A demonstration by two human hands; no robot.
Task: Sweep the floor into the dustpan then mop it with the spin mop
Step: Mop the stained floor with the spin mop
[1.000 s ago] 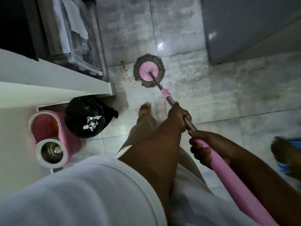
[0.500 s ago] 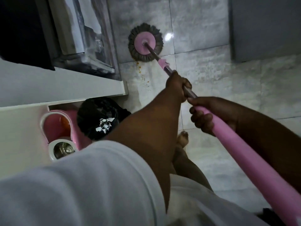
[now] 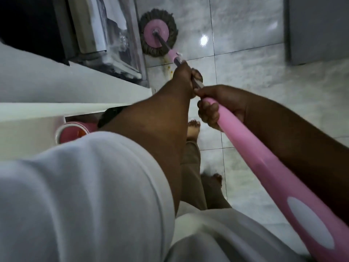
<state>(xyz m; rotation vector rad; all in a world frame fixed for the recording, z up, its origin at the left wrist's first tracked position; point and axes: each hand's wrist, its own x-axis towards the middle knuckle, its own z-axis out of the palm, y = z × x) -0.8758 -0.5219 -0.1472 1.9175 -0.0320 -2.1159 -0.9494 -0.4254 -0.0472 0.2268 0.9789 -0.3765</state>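
At the left, a pink bucket (image 3: 72,132) is partly hidden under the white counter (image 3: 56,87). The mop's metal shaft is gripped by the left hand (image 3: 184,76); its pink handle (image 3: 264,167) is wrapped by the right hand (image 3: 217,106). The mop head (image 3: 158,33) is pressed on the tiled floor (image 3: 245,72) beside orange specks (image 3: 168,68).

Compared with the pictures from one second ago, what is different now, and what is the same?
The mop head has been pushed forward, from beside the orange spots to beyond them, close to the glass-fronted cabinet. The person has stepped forward, so the pink bucket is now mostly hidden behind the sleeve. The left hand still grips the metal shaft and the right hand the pink handle; the spots remain on the floor.
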